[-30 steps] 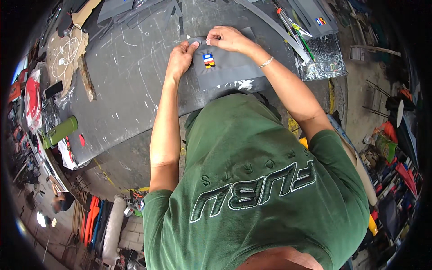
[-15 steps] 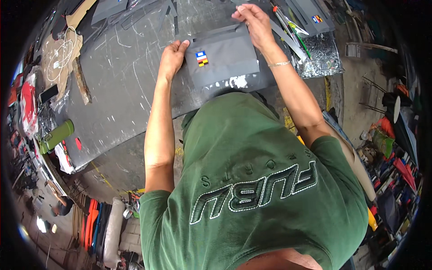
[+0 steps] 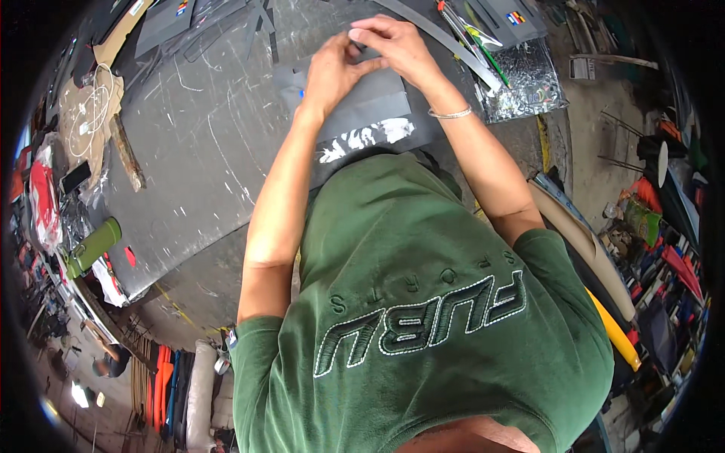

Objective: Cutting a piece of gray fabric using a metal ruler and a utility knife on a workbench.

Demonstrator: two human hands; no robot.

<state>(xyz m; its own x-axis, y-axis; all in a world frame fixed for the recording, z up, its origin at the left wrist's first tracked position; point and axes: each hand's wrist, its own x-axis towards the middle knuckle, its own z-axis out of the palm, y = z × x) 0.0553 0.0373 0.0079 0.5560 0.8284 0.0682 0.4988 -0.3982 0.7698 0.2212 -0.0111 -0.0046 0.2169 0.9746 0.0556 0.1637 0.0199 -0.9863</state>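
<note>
A dark grey flat panel of fabric or sheet [image 3: 381, 102] lies on the worktable in front of me. My left hand [image 3: 332, 74] reaches over its left half and covers most of a small coloured patch, of which only a blue edge peeks out. My right hand [image 3: 399, 51] comes in from the right above the panel's far edge, a thin bracelet at its wrist. Both hands meet there, thumbs and fingertips drawn together. Whatever is pinched between them is hidden by the fingers.
Right of the panel lie a long grey strip [image 3: 447, 44] and a green pencil [image 3: 495, 68]. Another grey panel [image 3: 529, 29] with a coloured patch sits at the far right. On the left are a phone [image 3: 75, 178], a wooden stick [image 3: 127, 155] and a green cylinder [image 3: 94, 247].
My left hand has moved from the panel's left edge inward over the patch. My right hand has shifted left to meet it. The panel now sits slightly lower, left and partly covered.
</note>
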